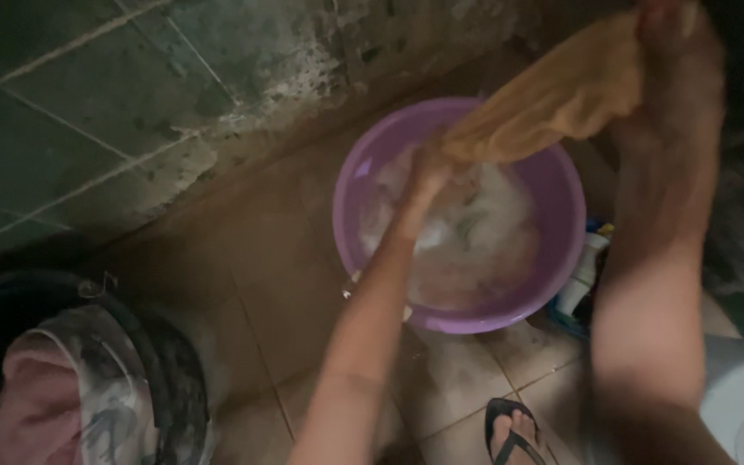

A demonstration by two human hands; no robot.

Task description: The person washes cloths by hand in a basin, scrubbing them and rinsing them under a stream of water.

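left hand (pixel 430 172) clamped on orange cloth (pixel 553 95) over purple basin (pixel 553 185) (soapy) | right hand (pixel 673 52) grips cloth's upper end

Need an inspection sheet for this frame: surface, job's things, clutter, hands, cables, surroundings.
Surface: wet brown tiled floor.
Job's things: orange-brown cloth stretched between both hands above a purple basin holding sudsy water and laundry.
Clutter: dark bucket at lower left with pink and patterned clothes; a white bottle behind the basin.
Hands: left hand grips the cloth's lower end over the basin; right hand holds the upper end raised.
Cables: nothing seen.
Surroundings: stained green tiled wall; a foot in a black sandal; a white object at lower right, unclear.
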